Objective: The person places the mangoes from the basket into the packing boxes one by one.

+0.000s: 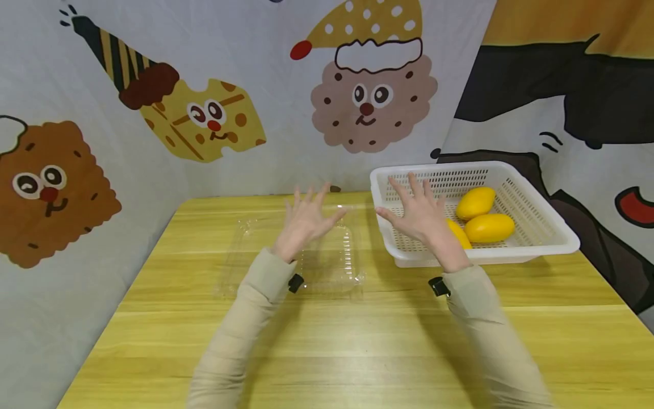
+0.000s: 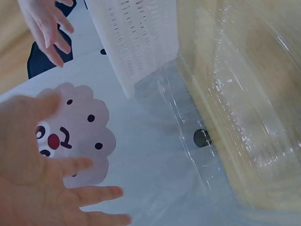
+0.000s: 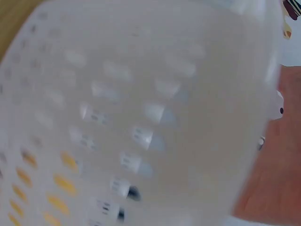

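My left hand [image 1: 306, 220] is spread wide, fingers straight, over a clear plastic clamshell box [image 1: 327, 267]. In the left wrist view the hand [image 2: 42, 174] has nothing in its fingers, and the transparent box [image 2: 254, 103] fills the right side. My right hand [image 1: 421, 215] is likewise spread and holds nothing; it is in front of the left part of a white plastic basket [image 1: 557, 247]. Three yellow mangoes lie in this basket: a rear one [image 1: 476, 203], a front one [image 1: 490, 228] and one partly hidden [image 1: 460, 234] by my right hand. Contact with box or basket cannot be told.
A wooden table [image 1: 337, 352] carries the box and the basket. Behind it hangs a white cloth [image 1: 286, 34] printed with cartoon figures. The perforated basket wall [image 3: 211, 117] fills most of the right wrist view, with yellow showing through some slots.
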Motion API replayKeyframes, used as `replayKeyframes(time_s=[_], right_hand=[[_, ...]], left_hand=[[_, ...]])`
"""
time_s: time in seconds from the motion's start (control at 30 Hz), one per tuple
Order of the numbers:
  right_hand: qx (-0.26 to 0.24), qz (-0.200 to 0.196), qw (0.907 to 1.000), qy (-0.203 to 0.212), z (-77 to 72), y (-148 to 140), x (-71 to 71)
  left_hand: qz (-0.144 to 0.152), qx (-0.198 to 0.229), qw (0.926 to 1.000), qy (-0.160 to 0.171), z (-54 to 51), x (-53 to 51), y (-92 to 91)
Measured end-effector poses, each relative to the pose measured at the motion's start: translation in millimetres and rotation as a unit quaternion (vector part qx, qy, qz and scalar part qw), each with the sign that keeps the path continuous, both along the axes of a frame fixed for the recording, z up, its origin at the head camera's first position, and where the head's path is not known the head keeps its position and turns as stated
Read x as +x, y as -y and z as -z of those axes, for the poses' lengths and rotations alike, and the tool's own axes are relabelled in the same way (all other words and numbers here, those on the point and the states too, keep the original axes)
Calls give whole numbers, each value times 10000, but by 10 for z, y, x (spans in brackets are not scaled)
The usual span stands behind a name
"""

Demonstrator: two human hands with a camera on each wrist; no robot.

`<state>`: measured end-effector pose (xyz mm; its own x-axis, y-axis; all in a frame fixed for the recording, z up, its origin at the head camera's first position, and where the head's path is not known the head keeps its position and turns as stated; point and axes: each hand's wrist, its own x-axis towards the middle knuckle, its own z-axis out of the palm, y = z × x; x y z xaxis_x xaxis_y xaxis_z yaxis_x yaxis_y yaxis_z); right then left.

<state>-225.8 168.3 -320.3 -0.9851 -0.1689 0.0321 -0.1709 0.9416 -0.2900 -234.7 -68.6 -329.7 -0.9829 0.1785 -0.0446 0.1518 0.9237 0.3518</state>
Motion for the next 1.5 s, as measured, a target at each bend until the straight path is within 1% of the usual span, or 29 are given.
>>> replayKeyframes(time_s=[0.07, 0.17, 0.23, 0.33, 0.43, 0.53, 0.67, 0.77, 0.9, 1.0, 1.1, 1.2, 1.33, 1.5], right_hand=[[-7, -182, 9997, -188, -62, -41, -3], [176, -438, 9984, -325, -157, -118, -24], [392, -553, 9974, -234, -216, -178, -52], [687, -721, 9950, -43, -271, -282, -119], [953, -864, 9914, 223, -290, -392, -203], [1166, -936, 9872, 556, -282, -501, -294], [1449, -952, 9799, 990, -228, -649, -404], [1484, -887, 9737, 1481, -160, -745, -452], [1340, -826, 9640, 2145, -39, -837, -474], [1355, -764, 9576, 2424, 55, -874, -467], [1470, -729, 9519, 2588, 152, -891, -451], [1654, -867, 9472, 2606, 235, -898, -437], [1692, -963, 9462, 2586, 307, -894, -412], [1589, -755, 9438, 2799, 347, -886, -378]], left_hand=[[-54, 154, 9999, -20, 2, 13, 43], [-114, 268, 9996, 9, 11, 53, 134], [-128, 291, 9994, 103, 17, 87, 203], [-83, 53, 9997, 206, 23, 144, 316], [-17, -172, 9993, 329, 41, 203, 423], [-57, -206, 9984, 526, 76, 259, 512], [-180, -210, 9972, 689, 119, 317, 586], [-174, -314, 9972, 651, 152, 339, 615], [-130, -415, 9974, 579, 200, 351, 634], [-132, -342, 9975, 610, 239, 356, 642], [-153, -227, 9973, 682, 273, 365, 651], [-141, -139, 9972, 715, 298, 370, 658], [-120, -43, 9973, 719, 321, 375, 663], [-126, 77, 9971, 752, 348, 382, 662]])
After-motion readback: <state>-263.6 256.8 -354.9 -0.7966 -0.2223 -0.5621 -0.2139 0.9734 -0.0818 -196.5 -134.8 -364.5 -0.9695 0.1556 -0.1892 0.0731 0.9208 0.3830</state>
